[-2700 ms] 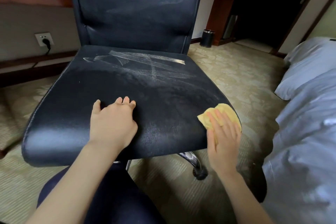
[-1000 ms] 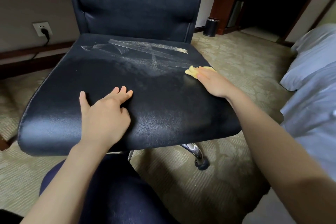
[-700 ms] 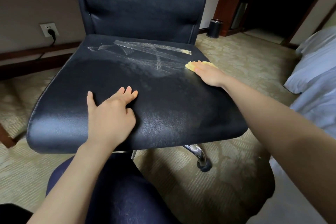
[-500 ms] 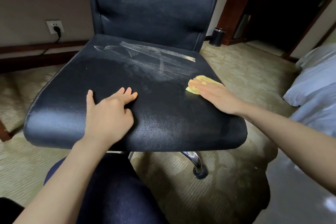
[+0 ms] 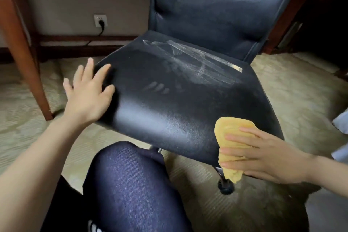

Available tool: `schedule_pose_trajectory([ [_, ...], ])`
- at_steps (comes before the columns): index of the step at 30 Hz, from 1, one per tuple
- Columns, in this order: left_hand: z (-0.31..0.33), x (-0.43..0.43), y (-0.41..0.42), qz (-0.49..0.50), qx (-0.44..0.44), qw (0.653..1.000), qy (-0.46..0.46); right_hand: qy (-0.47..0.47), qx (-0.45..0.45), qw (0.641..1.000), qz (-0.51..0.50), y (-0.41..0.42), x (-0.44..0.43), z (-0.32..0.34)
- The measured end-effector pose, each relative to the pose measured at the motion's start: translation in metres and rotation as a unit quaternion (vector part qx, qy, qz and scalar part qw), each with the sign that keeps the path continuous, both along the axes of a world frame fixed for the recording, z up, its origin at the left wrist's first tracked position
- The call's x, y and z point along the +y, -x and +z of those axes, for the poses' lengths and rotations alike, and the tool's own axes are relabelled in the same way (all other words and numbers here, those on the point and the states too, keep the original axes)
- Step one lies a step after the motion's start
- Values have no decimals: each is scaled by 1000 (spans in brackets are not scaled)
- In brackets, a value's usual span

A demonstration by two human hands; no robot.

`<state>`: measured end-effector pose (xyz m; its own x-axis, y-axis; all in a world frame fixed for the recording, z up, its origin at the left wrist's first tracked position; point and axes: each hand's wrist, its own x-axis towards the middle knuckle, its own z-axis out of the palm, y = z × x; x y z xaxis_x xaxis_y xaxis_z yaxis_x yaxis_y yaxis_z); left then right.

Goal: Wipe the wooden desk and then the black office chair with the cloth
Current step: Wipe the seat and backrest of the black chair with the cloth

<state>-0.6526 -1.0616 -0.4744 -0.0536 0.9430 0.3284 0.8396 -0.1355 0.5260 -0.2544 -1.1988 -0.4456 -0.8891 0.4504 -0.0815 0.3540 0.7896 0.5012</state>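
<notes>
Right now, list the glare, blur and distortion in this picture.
Head view: soft glare across the seat front; head view: left hand smeared by motion; head view: desk leg leans, likely wide-angle distortion; head view: top right corner lost in shadow.

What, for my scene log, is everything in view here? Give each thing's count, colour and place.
office chair: 1, black, centre, seat towards the camera
pale streaks: several, whitish, rear of the seat
cloth: 1, yellow, seat's front right corner, draped over the edge
caster: 1 visible, black, on the floor below that corner
desk leg: 1, reddish-brown wood, far left
wall socket: 1, white with a black plug, wall behind, left
carpet: 1, beige patterned, floor
bedding: pale, right edge, mostly cut off
knee: 1, dark blue trousers, bottom centre
left hand: flat on the seat's left edge
right hand: fingers straight, pressing the cloth
</notes>
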Motion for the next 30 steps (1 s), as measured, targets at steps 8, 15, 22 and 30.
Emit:
schedule_pose_trajectory([
  [8,-5,5,23,2,-139,989,48,43,27,999,-12,54,29,1],
  [15,-8,-3,27,-11,-196,980,44,72,106,989,-72,129,75,4],
  [22,0,-6,30,-66,-230,969,59,221,259,926,-162,194,162,14],
  [30,1,-8,33,-120,-269,953,68,255,320,882,-236,228,205,10],
])
